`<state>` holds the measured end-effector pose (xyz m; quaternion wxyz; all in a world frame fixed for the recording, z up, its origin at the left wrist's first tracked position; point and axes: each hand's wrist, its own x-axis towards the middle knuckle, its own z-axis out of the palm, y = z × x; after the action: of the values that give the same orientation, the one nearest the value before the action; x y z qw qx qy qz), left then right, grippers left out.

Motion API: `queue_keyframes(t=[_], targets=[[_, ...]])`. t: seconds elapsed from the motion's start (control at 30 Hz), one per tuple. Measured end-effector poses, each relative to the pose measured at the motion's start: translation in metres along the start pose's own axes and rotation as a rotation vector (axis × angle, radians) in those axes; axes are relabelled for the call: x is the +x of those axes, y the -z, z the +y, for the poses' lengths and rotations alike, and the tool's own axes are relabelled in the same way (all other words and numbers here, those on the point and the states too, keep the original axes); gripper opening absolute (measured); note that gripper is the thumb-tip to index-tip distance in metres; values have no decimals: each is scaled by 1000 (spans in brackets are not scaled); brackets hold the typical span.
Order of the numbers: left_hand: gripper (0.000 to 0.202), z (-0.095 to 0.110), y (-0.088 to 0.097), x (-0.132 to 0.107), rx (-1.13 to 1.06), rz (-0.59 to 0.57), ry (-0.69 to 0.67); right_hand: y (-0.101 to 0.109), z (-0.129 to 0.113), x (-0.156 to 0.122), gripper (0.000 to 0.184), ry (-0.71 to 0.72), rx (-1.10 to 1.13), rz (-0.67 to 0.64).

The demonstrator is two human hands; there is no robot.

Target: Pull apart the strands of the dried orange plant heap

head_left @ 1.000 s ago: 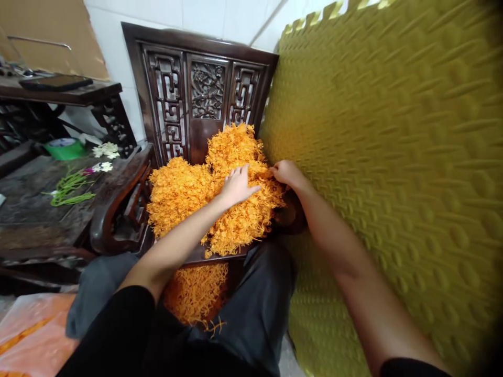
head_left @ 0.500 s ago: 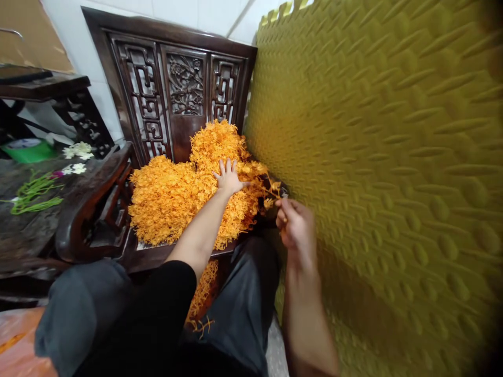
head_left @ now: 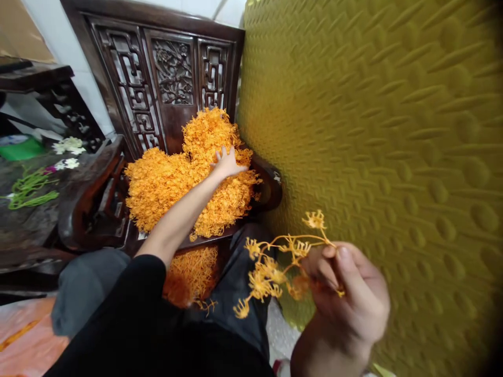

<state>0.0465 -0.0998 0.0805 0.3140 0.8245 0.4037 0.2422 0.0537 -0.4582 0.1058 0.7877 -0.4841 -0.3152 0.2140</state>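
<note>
A big heap of orange plastic flower sprigs (head_left: 173, 178) covers the seat of a dark carved wooden chair (head_left: 165, 78). My left hand (head_left: 226, 163) lies flat on top of the heap, fingers spread. Close to the camera, my right hand (head_left: 348, 296) pinches one orange flower sprig (head_left: 281, 256) by its stem; the branching sprig sticks out to the left, over my dark trousers. More orange sprigs (head_left: 194, 272) lie under the chair's front edge.
A tall yellow-green foam mat (head_left: 377, 131) stands right beside the chair. At left, a dark table (head_left: 27, 220) carries green stems (head_left: 27, 191), white flowers (head_left: 68, 145) and a green tape roll (head_left: 19, 149). An orange bag (head_left: 27, 340) lies at bottom left.
My right hand has pulled a single sprig out of the heap and drawn it back toward me. My left hand has stayed flat on the pile. The view has shifted left.
</note>
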Motion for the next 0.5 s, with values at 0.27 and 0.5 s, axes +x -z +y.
queue_keyframes(t=[0.27,0.5], targets=[[66,11,104,-185,-398,-364,-483,-70,41,67,42,-383,-9,-644],[30,-64,144,-216,-409,-40,-114,-143,96,84,41,-478,-58,-825]])
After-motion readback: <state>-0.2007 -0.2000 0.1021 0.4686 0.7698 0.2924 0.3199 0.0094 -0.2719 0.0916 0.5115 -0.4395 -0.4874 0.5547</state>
